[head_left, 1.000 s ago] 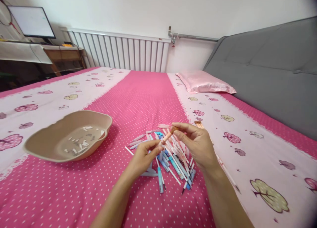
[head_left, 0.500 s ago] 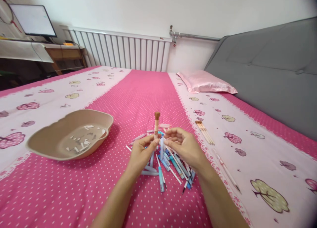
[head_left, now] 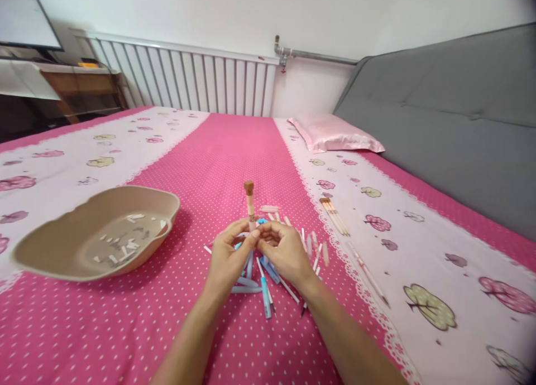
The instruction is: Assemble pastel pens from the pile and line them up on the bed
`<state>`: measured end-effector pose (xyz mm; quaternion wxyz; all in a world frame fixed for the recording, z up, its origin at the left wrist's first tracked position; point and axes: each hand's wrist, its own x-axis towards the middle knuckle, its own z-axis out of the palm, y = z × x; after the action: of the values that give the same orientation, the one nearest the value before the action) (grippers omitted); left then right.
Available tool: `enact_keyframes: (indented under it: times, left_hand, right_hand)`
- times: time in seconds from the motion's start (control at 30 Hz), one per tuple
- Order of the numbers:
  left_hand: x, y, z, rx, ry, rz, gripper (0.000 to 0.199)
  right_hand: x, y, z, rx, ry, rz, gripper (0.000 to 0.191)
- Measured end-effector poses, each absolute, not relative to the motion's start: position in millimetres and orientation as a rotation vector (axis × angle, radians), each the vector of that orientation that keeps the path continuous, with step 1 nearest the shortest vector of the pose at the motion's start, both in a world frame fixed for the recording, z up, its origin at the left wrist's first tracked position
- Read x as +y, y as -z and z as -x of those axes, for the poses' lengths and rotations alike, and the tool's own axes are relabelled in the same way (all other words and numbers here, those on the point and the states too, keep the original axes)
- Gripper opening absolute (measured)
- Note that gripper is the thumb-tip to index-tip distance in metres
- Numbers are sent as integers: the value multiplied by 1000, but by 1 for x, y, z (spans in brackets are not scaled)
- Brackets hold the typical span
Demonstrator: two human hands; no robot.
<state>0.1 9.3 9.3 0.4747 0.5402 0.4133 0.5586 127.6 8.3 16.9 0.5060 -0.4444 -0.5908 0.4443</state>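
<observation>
Between my two hands a peach-coloured pen with a brown knob-like top (head_left: 250, 198) stands upright, its lower end hidden by my fingers. My left hand (head_left: 232, 248) is closed around it, thumb and fingers pinching the barrel. My right hand (head_left: 287, 251) is closed too, with its thumb and curled fingertips meeting the pen's lower part. Beneath and around both hands lies a loose pile of pen parts: light-blue barrels (head_left: 247, 282), a bright blue-and-white piece (head_left: 266, 298), white refills (head_left: 288, 290) and pinkish tubes (head_left: 325, 253). My hands cover part of this pile.
A beige basin (head_left: 54, 265) with small white and grey pieces inside sits on the left. To the right lie several brown-topped pens (head_left: 335, 216) and a single pink-white pen (head_left: 368, 274). Farther back are a pink pillow (head_left: 335, 133), a grey headboard (head_left: 444, 106) and a radiator (head_left: 180, 75).
My right hand has moved in against my left hand and now grips the pen's lower part. The whole scene has shifted left as the head turned slightly right.
</observation>
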Motion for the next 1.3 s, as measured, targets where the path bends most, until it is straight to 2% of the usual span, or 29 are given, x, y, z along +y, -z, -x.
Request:
enact_keyframes:
  times: [0.1, 0.4, 0.53, 0.7, 0.83, 0.97, 1.3]
  left_hand:
    - [11, -11, 1, 1105, -1364, -1334, 48]
    - [15, -9, 10, 1289, -1374, -1400, 43]
    - [18, -6, 12, 1317, -1374, -1399, 44]
    - [20, -6, 13, 1330, -1363, -1416, 45]
    - [21, -3, 14, 1339, -1363, -1417, 45]
    - [23, 1, 16, 1344, -1346, -1436, 45]
    - [24, 2, 16, 1326, -1345, -1458, 43]
  right_hand:
    - [11, -18, -131, -1379, -1024, 1102, 19]
    - [23, -27, -183, -1238, -837, 1304, 19]
    - [30, -28, -240, -1320, -633, 1632, 22]
    - [40, -18, -311, -1268, -402, 2078, 18]
    - [51, -6, -342, -1227, -386, 2296, 8]
    - [61, 3, -355, -1232, -410, 2442, 7]
    - [76, 9, -357, -1340, -330, 2570, 3]
